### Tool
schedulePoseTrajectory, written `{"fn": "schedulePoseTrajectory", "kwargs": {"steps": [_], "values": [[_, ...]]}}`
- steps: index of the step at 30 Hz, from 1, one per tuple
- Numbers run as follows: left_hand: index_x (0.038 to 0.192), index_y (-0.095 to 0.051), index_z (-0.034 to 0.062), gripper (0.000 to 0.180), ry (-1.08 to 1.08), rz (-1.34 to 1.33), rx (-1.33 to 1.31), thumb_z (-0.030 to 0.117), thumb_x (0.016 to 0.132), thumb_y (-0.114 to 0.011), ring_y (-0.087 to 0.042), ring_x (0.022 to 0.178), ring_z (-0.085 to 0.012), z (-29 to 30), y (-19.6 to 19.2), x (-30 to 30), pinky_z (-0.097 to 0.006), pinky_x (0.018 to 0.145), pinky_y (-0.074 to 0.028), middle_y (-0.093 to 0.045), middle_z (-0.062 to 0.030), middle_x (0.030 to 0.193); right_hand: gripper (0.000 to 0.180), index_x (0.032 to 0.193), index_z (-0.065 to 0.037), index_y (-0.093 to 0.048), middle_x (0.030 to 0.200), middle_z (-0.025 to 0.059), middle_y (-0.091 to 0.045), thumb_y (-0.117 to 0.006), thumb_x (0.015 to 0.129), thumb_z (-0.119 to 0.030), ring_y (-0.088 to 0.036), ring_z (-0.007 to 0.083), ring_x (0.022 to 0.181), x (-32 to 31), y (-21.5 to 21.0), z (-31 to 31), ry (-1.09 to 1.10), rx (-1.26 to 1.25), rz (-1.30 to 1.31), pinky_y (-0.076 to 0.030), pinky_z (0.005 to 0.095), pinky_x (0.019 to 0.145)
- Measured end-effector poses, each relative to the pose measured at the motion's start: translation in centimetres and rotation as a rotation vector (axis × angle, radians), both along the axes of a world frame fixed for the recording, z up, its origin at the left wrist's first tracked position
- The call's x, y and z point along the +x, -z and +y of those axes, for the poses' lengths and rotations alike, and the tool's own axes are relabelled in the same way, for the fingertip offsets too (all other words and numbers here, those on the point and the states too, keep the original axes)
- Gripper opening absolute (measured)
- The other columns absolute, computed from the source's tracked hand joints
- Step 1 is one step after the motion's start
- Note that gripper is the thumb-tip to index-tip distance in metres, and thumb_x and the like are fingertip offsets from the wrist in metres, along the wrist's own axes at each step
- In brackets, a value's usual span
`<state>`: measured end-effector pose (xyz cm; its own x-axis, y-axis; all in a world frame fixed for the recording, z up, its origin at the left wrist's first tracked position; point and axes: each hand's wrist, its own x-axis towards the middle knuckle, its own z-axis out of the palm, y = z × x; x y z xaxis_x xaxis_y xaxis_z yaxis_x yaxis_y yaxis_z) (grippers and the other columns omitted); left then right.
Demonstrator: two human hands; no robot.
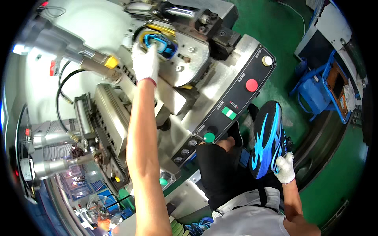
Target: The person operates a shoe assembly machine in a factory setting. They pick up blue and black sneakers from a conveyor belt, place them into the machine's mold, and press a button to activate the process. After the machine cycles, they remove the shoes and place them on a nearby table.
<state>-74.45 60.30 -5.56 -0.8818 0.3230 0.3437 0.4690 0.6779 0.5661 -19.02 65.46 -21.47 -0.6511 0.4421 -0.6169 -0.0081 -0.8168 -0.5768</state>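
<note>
My left hand (145, 65), in a white glove with a red cuff, reaches into the machine at the upper left. Its fingers are stretched out and apart, with the tips at a blue shoe upper (160, 42) seated in a round metal fixture (187, 67). The glove covers part of that upper, and the fingertips are slightly smeared. At the lower right, my right hand (285, 168), also gloved in white, is closed round one end of a shoe (269, 139). This shoe shows its black sole with bright blue streaks and is held up beside my leg.
A slanted black control panel (240, 86) with red, green and white buttons lies between the fixture and my legs. Metal cylinders (59, 39) and hoses crowd the left side. A blue chair (315, 92) stands at the right on the green floor. Several blue pieces (199, 226) lie at the bottom.
</note>
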Motion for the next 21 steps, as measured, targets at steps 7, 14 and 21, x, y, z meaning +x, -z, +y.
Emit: {"fn": "schedulePoseTrajectory", "kwargs": {"steps": [7,14,21], "values": [[0.124,-0.071,0.0165,0.03,-0.185,0.05,-0.01,0.02,0.097,-0.061,-0.069,0.111,-0.0279,3.6,3.6,-7.7,-0.039,0.097,-0.053,-0.069,-0.0157,0.122,0.06,0.14,-0.011,-0.044,0.098,-0.001,-0.06,-0.07,0.088,-0.022,-0.06,0.0135,0.083,3.7,2.9,0.2,-0.01,0.013,-0.057,-0.05,0.0362,0.075],[0.124,-0.069,0.0057,0.03,-0.095,0.215,0.575,0.017,0.098,-0.061,-0.069,0.099,-0.0224,1.5,-3.4,-0.4,-0.034,0.086,-0.056,-0.07,-0.0158,0.113,0.029,0.12,-0.021,-0.053,0.078,-0.0065,-0.053,-0.066,0.094,-0.02,-0.057,0.0123,0.072,2.3,2.5,0.4,-0.126,0.455,-0.007,-0.053,0.0361,0.074],[0.124,-0.062,0.0027,0.024,0.241,0.465,0.637,0.008,0.101,-0.058,-0.063,0.118,-0.0278,-8.8,-6.6,18.0,-0.041,0.106,-0.046,-0.065,-0.0169,0.129,0.023,0.108,-0.002,-0.058,0.1,0.0015,-0.061,-0.072,0.093,-0.012,-0.056,0.0103,0.084,-11.7,-6.4,6.0,-0.037,0.674,0.06,-0.049,0.0298,0.074]]}}
